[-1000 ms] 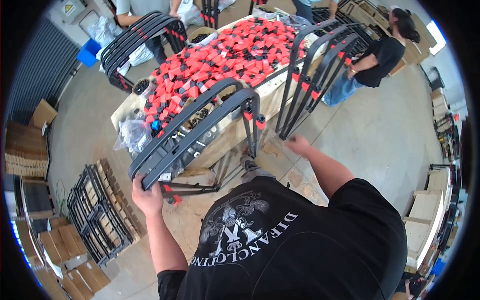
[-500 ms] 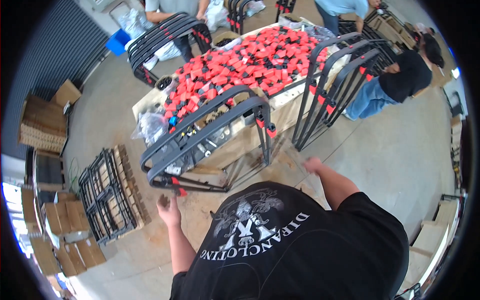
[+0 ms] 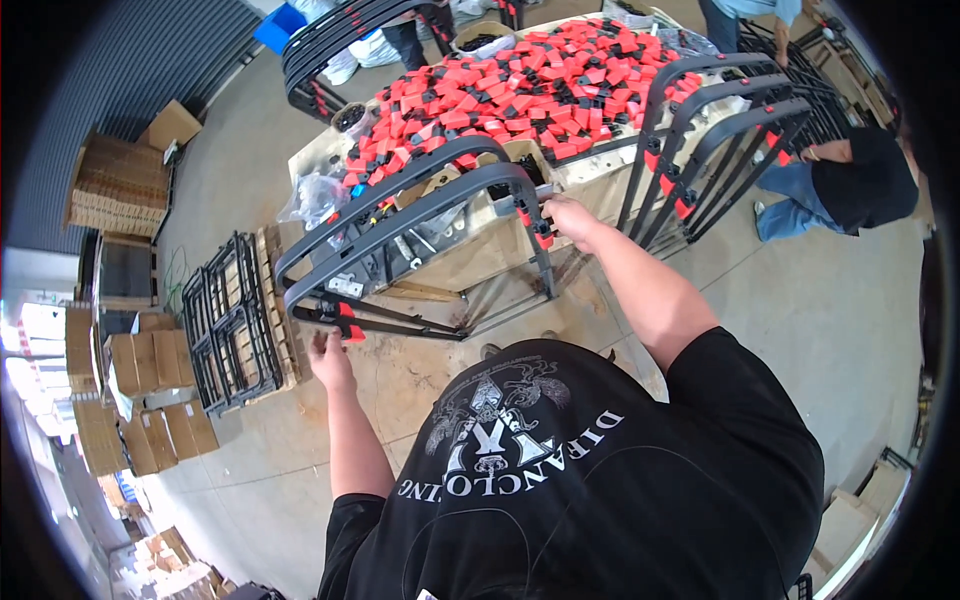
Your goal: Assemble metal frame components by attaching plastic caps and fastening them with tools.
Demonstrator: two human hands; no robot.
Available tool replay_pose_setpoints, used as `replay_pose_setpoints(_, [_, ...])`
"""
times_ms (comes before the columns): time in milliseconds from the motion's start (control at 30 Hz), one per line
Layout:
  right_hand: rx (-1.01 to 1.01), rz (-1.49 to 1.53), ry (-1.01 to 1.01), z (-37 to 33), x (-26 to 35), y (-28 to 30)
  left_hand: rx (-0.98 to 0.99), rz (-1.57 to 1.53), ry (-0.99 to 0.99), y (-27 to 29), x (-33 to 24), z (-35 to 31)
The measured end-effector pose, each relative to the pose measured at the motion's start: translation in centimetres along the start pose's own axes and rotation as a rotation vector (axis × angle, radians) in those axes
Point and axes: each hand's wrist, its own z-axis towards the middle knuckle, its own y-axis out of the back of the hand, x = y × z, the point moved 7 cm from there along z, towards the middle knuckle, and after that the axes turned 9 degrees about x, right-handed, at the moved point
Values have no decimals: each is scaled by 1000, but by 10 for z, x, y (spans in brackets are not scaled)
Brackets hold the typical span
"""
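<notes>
Two black tubular frames with rounded corners and red clips lean side by side against the near edge of a worktable. My right hand is at the right upright of the nearer black frame, its fingers closed around the tube just beside a red clip. Low at the left end of that frame, my left hand is beside another red clip. Its fingers are slightly apart, and I cannot tell whether they touch the tube.
Red and black plastic parts are heaped on the table, with wrenches and a plastic bag nearby. More frames lean at the right, near a crouching person. A pallet of frames and cardboard boxes lie left.
Both hands have moved up to the nearer frame. My right hand has swung forward and left onto its upright and closed there. The whole view has shifted.
</notes>
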Motion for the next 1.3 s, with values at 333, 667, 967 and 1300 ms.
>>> replay_pose_setpoints(333, [-19,203,-210,11,-22,10,-25,-590,792,11,109,-74])
replay_pose_setpoints(667, [-124,123,-365,42,-43,46,261,-499,804,-17,103,75])
replay_pose_setpoints(967, [-47,200,-512,-18,-42,-25,908,-603,728,3,131,68])
replay_pose_setpoints(1300, [23,306,-369,-64,-57,-21,880,-363,716,-29,89,15])
